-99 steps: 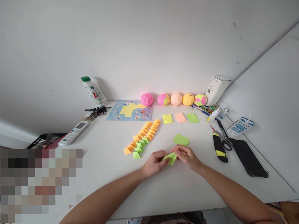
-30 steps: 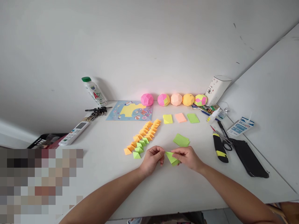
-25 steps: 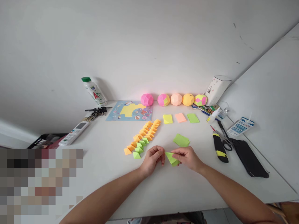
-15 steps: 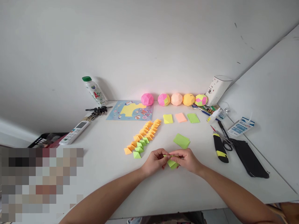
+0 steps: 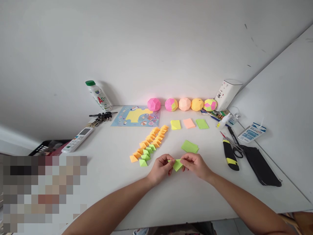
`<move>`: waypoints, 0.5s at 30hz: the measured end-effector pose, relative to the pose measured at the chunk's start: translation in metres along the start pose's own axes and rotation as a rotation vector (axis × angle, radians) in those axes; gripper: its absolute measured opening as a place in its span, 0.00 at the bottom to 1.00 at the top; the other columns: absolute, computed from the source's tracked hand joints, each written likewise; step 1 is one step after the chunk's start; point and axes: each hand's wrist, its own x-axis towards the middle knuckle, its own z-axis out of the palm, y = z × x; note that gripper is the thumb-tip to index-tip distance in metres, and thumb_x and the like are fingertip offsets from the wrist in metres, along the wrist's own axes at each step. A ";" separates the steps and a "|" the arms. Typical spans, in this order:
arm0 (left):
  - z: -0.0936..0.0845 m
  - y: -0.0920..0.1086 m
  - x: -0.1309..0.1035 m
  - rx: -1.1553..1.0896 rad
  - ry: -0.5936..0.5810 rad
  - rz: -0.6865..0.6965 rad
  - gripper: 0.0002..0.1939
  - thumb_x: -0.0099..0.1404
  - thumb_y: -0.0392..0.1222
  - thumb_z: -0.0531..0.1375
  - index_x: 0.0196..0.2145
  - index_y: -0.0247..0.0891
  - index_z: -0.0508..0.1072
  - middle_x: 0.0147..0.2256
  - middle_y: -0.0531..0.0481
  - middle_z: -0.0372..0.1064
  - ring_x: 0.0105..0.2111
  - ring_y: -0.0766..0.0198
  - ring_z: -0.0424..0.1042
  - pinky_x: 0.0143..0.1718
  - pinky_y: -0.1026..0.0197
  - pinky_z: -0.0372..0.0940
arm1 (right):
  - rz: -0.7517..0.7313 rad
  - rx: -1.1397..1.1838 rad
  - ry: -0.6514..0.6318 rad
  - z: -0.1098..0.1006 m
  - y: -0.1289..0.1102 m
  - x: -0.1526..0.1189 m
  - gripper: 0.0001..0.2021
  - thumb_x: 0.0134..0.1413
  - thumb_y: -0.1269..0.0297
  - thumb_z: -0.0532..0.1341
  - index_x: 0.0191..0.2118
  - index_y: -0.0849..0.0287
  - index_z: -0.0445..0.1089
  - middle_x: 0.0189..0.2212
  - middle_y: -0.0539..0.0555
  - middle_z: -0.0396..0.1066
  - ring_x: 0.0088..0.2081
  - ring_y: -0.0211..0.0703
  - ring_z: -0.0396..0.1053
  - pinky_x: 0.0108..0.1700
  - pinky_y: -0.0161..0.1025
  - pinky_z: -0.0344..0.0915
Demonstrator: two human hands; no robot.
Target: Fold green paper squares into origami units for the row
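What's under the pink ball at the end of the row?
The blue picture board is partly under the pink ball. The ball hides whatever's printed there.

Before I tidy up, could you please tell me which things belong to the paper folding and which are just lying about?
Likely in the job:
folded green paper being held
loose green paper sheets
folded orange and green paper pieces

Apparently lying about:
white green-capped plastic bottle
white remote control
flat black pouch

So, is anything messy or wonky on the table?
Nothing looks spilled or broken. The loose green sheets, nearer than the green pad, lie askew, corners not matching. The all-pink ball seems to sit on the picture board, unlike the other balls.
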 end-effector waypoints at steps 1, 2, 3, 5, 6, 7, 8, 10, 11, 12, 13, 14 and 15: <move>0.000 0.001 0.000 0.014 -0.012 -0.001 0.15 0.57 0.52 0.59 0.27 0.36 0.63 0.16 0.59 0.57 0.16 0.72 0.57 0.18 0.68 0.56 | 0.000 0.001 -0.003 0.000 0.000 0.000 0.11 0.52 0.58 0.60 0.29 0.61 0.69 0.22 0.50 0.70 0.23 0.37 0.69 0.25 0.32 0.66; 0.000 0.002 -0.001 0.033 -0.028 -0.002 0.15 0.57 0.52 0.60 0.27 0.36 0.64 0.18 0.58 0.58 0.16 0.72 0.57 0.18 0.68 0.56 | -0.002 0.001 -0.006 0.001 0.000 -0.001 0.10 0.52 0.58 0.60 0.29 0.61 0.69 0.22 0.50 0.70 0.23 0.37 0.69 0.25 0.32 0.65; 0.000 0.003 -0.001 0.058 -0.044 -0.003 0.15 0.57 0.52 0.60 0.28 0.36 0.64 0.19 0.57 0.59 0.16 0.73 0.57 0.18 0.68 0.56 | -0.004 0.002 -0.011 0.002 0.000 -0.001 0.10 0.52 0.58 0.60 0.29 0.61 0.69 0.22 0.50 0.70 0.23 0.36 0.69 0.25 0.32 0.65; 0.000 0.005 -0.002 0.112 -0.068 -0.010 0.15 0.57 0.52 0.60 0.28 0.35 0.66 0.20 0.57 0.60 0.16 0.74 0.56 0.18 0.68 0.55 | -0.009 0.002 -0.029 0.004 0.001 -0.002 0.10 0.52 0.59 0.61 0.29 0.61 0.69 0.21 0.49 0.68 0.22 0.36 0.68 0.24 0.31 0.65; 0.000 0.005 -0.003 0.133 -0.069 -0.012 0.15 0.57 0.52 0.59 0.28 0.35 0.66 0.20 0.57 0.60 0.16 0.74 0.55 0.17 0.68 0.54 | -0.009 0.002 -0.038 0.004 0.000 -0.003 0.09 0.52 0.60 0.60 0.28 0.61 0.69 0.21 0.49 0.68 0.22 0.36 0.68 0.24 0.31 0.65; 0.001 0.006 -0.003 0.146 -0.064 -0.015 0.15 0.57 0.51 0.59 0.27 0.35 0.66 0.19 0.57 0.59 0.15 0.74 0.54 0.17 0.69 0.53 | -0.009 0.002 -0.045 0.005 0.000 -0.003 0.09 0.52 0.60 0.60 0.28 0.61 0.69 0.21 0.49 0.67 0.21 0.35 0.68 0.24 0.31 0.65; 0.001 0.005 -0.003 0.149 -0.056 -0.018 0.15 0.57 0.51 0.59 0.27 0.35 0.66 0.18 0.58 0.58 0.15 0.74 0.54 0.17 0.69 0.52 | -0.011 0.003 -0.047 0.005 0.000 -0.004 0.09 0.52 0.61 0.60 0.28 0.61 0.69 0.21 0.48 0.67 0.21 0.35 0.67 0.24 0.32 0.65; 0.001 0.004 -0.003 0.127 -0.040 -0.016 0.14 0.57 0.50 0.59 0.26 0.35 0.66 0.17 0.58 0.57 0.15 0.74 0.53 0.16 0.69 0.50 | -0.017 0.008 -0.040 0.005 -0.002 -0.004 0.09 0.52 0.61 0.60 0.27 0.62 0.70 0.20 0.49 0.66 0.21 0.35 0.66 0.24 0.32 0.66; 0.001 0.003 -0.003 0.106 -0.034 -0.010 0.14 0.57 0.49 0.59 0.26 0.35 0.67 0.17 0.58 0.57 0.16 0.74 0.53 0.17 0.69 0.50 | -0.021 0.011 -0.032 0.005 -0.003 -0.005 0.09 0.51 0.61 0.60 0.27 0.62 0.70 0.20 0.49 0.66 0.21 0.35 0.66 0.24 0.32 0.66; 0.001 0.002 -0.003 0.080 -0.029 -0.002 0.13 0.57 0.48 0.60 0.26 0.35 0.67 0.17 0.58 0.56 0.16 0.74 0.54 0.17 0.69 0.50 | -0.025 0.016 -0.024 0.005 -0.004 -0.005 0.09 0.51 0.62 0.60 0.26 0.62 0.70 0.20 0.49 0.66 0.21 0.35 0.65 0.24 0.33 0.67; 0.001 0.001 -0.003 0.051 -0.023 0.008 0.13 0.57 0.48 0.60 0.25 0.35 0.67 0.17 0.58 0.56 0.16 0.74 0.54 0.17 0.68 0.51 | -0.028 0.021 -0.015 0.004 -0.004 -0.005 0.09 0.51 0.62 0.60 0.25 0.62 0.70 0.20 0.48 0.65 0.21 0.35 0.65 0.23 0.33 0.67; 0.001 0.000 -0.002 0.022 -0.015 0.017 0.13 0.57 0.48 0.60 0.25 0.35 0.66 0.17 0.58 0.56 0.15 0.74 0.54 0.17 0.68 0.51 | -0.030 0.025 -0.008 0.004 -0.005 -0.005 0.09 0.51 0.62 0.60 0.25 0.62 0.69 0.20 0.48 0.65 0.21 0.35 0.65 0.23 0.33 0.66; 0.000 0.000 -0.002 -0.003 -0.006 0.022 0.13 0.57 0.48 0.60 0.24 0.35 0.66 0.16 0.59 0.55 0.15 0.74 0.53 0.16 0.68 0.51 | -0.034 0.028 -0.004 0.003 -0.005 -0.005 0.09 0.51 0.62 0.60 0.25 0.62 0.69 0.20 0.49 0.65 0.21 0.35 0.65 0.23 0.33 0.66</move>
